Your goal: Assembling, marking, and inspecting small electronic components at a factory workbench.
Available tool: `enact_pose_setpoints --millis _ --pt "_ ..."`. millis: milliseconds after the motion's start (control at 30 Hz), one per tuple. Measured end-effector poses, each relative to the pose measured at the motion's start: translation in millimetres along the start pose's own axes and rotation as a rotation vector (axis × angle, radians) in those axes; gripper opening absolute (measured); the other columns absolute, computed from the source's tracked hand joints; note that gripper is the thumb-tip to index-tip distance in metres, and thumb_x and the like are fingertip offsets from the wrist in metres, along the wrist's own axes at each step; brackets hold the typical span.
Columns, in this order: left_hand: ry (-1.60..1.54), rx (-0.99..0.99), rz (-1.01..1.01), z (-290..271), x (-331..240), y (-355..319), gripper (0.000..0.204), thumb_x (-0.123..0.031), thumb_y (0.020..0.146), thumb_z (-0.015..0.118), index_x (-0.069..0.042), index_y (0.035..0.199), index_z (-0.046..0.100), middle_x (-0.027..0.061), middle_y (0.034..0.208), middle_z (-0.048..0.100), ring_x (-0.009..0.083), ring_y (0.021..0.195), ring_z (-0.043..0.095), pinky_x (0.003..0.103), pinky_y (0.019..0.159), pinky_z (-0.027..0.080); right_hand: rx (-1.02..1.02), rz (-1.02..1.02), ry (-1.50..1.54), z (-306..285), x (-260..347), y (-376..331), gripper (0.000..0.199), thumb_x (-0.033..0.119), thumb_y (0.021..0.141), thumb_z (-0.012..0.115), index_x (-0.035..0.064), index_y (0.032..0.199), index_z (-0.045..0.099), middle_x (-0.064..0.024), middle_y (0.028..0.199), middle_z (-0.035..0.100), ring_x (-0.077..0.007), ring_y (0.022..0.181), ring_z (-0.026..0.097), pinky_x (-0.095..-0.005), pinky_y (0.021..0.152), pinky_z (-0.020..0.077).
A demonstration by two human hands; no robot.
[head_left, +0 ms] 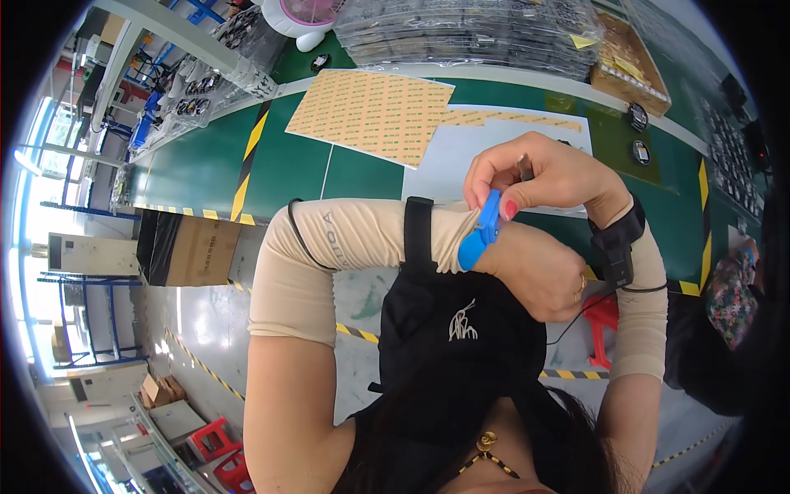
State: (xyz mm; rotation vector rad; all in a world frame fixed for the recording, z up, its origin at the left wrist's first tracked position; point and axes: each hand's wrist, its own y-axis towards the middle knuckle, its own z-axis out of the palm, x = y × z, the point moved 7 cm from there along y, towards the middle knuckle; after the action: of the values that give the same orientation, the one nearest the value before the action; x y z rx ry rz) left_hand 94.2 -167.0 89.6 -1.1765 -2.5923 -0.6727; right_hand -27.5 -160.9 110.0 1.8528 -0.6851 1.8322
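My left forearm, in a beige sleeve, lies bent across my front. My left hand (539, 267) is curled closed, its fingertips turned away, and I see nothing in it. Around that wrist goes a blue wrist strap (487, 221). From above, my right hand (547, 173) pinches the strap's upper edge between thumb and fingers. A slim dark metal piece (525, 168) also shows between the right hand's fingers; its kind is unclear. A black band (419, 235) circles the left sleeve, and a black strapped device (615, 253) sits on my right wrist.
On the green worktable, a sheet of tan adhesive pieces (370, 115) lies beside a white sheet (432, 183). Small round black parts (641, 152) are at the right. Stacked clear trays (469, 37) and a cardboard box (629, 70) stand behind. A large carton (202, 251) is at left.
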Motion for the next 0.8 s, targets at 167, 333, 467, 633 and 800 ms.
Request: enact_pose_setpoints --millis 167,333,467,633,800 --pt "-0.463 0.124 -0.448 9 37 -12 0.010 -0.014 0.075 0.054 -0.005 0.071 0.055 0.0050 0.056 0.053 0.0207 0.054 0.057 0.032 0.045 0.042 -0.043 -0.062 -0.179 0 12 -1 0.013 0.002 0.069 0.063 0.0012 0.081 0.058 -0.0069 0.090 0.058 -0.0128 0.080 0.052 -0.0228 0.068 0.0407" --pt "-0.661 0.180 -0.573 15 40 -28 0.009 -0.013 0.076 0.054 -0.004 0.073 0.054 0.0072 0.058 0.055 0.0245 0.058 0.058 0.035 0.048 0.045 -0.089 -0.339 -0.227 2 26 -5 0.015 -0.003 0.066 0.060 0.0017 0.081 0.058 -0.0064 0.088 0.058 -0.0151 0.074 0.054 -0.0241 0.064 0.0416" --pt "-0.548 0.457 -0.800 63 38 -66 0.010 -0.012 0.077 0.054 -0.004 0.071 0.053 0.0079 0.063 0.054 0.0236 0.066 0.059 0.032 0.058 0.047 -0.030 -0.222 -0.383 2 28 -13 0.016 -0.005 0.066 0.058 0.0014 0.081 0.058 -0.0076 0.088 0.058 -0.0188 0.071 0.055 -0.0254 0.062 0.0422" --pt "-0.751 -0.130 -0.923 36 46 -108 0.008 -0.014 0.080 0.052 -0.006 0.080 0.055 0.0099 0.083 0.054 0.0226 0.081 0.055 0.030 0.068 0.044 0.014 -0.055 -0.574 -1 30 -22 0.018 -0.007 0.065 0.059 0.0008 0.081 0.058 -0.0097 0.092 0.057 -0.0226 0.072 0.056 -0.0252 0.060 0.0417" --pt "-0.407 -0.218 -1.079 -26 117 -146 0.009 -0.019 0.077 0.054 -0.012 0.074 0.058 0.0075 0.077 0.061 0.0255 0.072 0.059 0.032 0.058 0.045 -0.427 -0.494 -0.863 0 50 -12 0.020 -0.006 0.068 0.062 0.0011 0.085 0.059 -0.0074 0.093 0.058 -0.0198 0.066 0.054 -0.0246 0.057 0.0402"
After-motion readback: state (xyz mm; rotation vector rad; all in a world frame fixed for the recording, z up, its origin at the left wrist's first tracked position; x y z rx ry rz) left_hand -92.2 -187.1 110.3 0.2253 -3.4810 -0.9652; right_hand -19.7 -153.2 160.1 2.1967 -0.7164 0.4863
